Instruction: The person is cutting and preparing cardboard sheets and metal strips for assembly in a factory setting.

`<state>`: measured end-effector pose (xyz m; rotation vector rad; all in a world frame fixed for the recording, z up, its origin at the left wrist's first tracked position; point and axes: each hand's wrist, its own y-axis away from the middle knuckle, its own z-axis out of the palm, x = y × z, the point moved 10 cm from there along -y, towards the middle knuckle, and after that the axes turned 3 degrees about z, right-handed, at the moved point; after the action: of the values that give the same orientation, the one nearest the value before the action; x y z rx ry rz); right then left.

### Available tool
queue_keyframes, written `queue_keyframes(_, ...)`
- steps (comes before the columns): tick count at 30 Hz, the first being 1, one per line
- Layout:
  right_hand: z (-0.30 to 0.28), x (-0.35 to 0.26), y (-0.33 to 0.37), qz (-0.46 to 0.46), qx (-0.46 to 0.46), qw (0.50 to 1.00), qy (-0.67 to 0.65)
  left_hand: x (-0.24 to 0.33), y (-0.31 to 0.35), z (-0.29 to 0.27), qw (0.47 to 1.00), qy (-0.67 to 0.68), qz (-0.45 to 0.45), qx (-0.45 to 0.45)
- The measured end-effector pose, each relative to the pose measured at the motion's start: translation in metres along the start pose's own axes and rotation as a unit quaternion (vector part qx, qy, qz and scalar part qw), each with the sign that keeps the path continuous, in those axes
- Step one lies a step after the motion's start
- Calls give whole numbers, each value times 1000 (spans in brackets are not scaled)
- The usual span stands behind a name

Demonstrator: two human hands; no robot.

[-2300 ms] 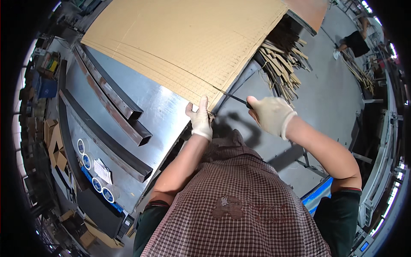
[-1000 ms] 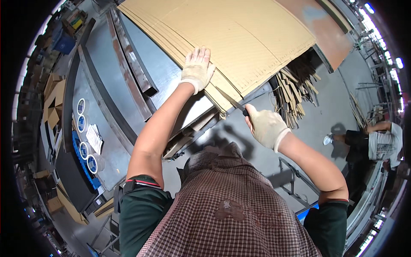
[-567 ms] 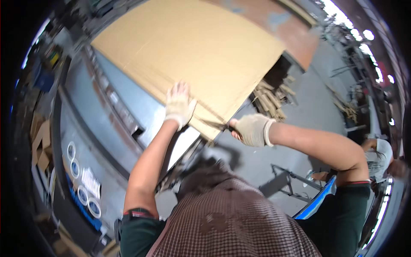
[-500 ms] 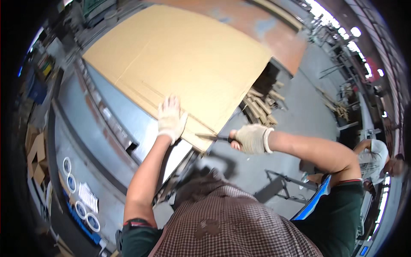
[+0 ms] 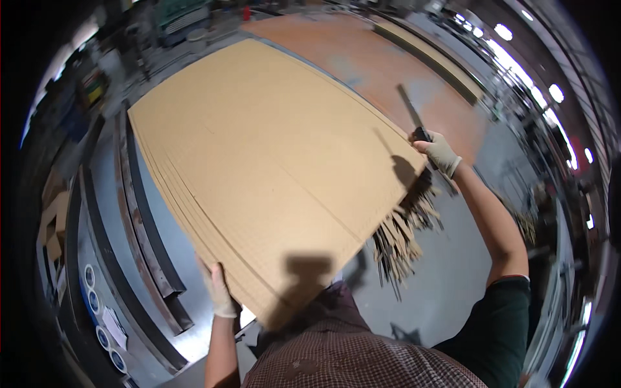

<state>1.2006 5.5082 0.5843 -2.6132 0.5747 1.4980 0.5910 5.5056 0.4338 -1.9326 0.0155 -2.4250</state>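
Observation:
A big stack of brown cardboard sheets (image 5: 272,155) lies flat and fills the middle of the view. My left hand (image 5: 218,292), in a light glove, grips the stack's near left edge close to its near corner. My right hand (image 5: 440,152), also gloved, is stretched out to the stack's right edge and is closed around the black handle of a long thin knife (image 5: 414,123). The blade points up and away from me, above the cardboard's right corner. My shadow falls on the near corner of the sheets.
Dark metal channel bars (image 5: 145,233) lie along the grey table (image 5: 103,194) to the left of the stack. Blue-and-white tape rolls (image 5: 90,299) sit at the lower left. Thin strips (image 5: 401,236) are piled on the floor under the right corner. An orange board (image 5: 362,61) lies behind.
My left hand left the top of the cardboard and now grips its near left edge. My right hand moved with the knife from the near corner out to the far right edge.

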Motion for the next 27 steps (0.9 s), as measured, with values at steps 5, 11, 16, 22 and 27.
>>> queue_keyframes(5, -35, 115, -185, 47, -16, 976, -213, -18, -11, -17, 993, 89, -51, 65)
queue_keyframes(11, 72, 163, -237, 89, -274, 902, -321, -25, -6, -38, 993, -25, -71, 91)
queue_keyframes(16, 118, 122, -144, 95, -317, 814, -478, 11, -17, -73, 993, -37, -88, 72)
queue_keyframes(22, 136, 47, -161, 124, -319, 825, -451, -8, -45, -115, 984, -32, -125, 126)
queue_keyframes(27, 133, 128, -215, 280, -278, 801, -450, 2, -65, -92, 990, -7, -107, 91)
